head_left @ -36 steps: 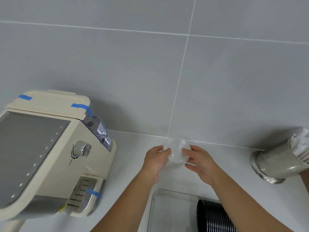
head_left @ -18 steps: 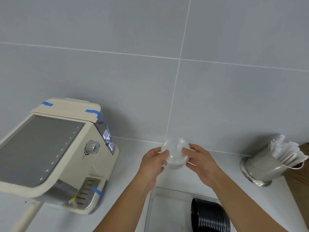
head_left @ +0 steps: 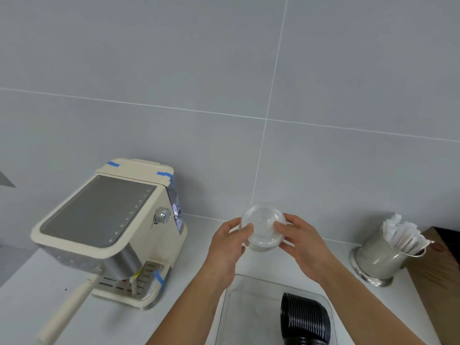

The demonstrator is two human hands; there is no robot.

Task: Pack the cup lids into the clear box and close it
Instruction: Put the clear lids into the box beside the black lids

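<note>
A stack of clear plastic cup lids (head_left: pixel 263 226) is held in the air near the wall, above the counter. My left hand (head_left: pixel 227 247) grips its left rim and my right hand (head_left: pixel 302 245) grips its right rim. Below the hands, the clear box (head_left: pixel 230 310) stands open on the counter at the bottom edge of the view. A stack of black cup lids (head_left: pixel 305 319) lies on its side in the box's right half. The box's own cover is not in view.
A cream espresso machine (head_left: pixel 107 235) with blue tape stands on the left of the white counter. A metal holder (head_left: pixel 379 257) full of white paper-wrapped sticks sits at the right, beside a brown surface (head_left: pixel 438 275). Grey tiled wall rises behind.
The camera has swung left and tilted up, so everything sits lower and further right in view. Both hands still hold the clear lids in the same grip above the box.
</note>
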